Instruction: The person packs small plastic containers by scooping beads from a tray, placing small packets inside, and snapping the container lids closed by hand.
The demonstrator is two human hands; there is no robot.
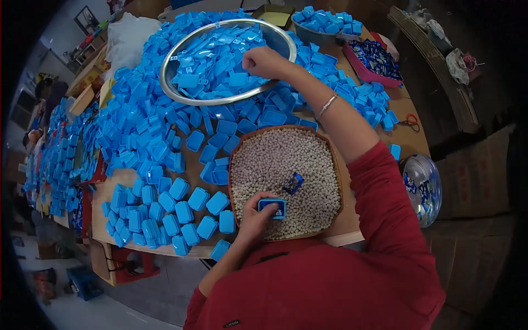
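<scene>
Blue box [281, 209] over beads [280, 157] (rim [300, 236] close)

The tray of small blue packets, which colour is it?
The tray is pink, in the head view.

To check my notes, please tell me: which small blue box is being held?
The open box in the left hand, over the tray of pale beads. No hand touches the closed boxes left of the tray.

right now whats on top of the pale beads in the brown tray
A dark blue packet lies on the beads; the left hand holds a small blue box over them. Anything buried is hidden.
</scene>
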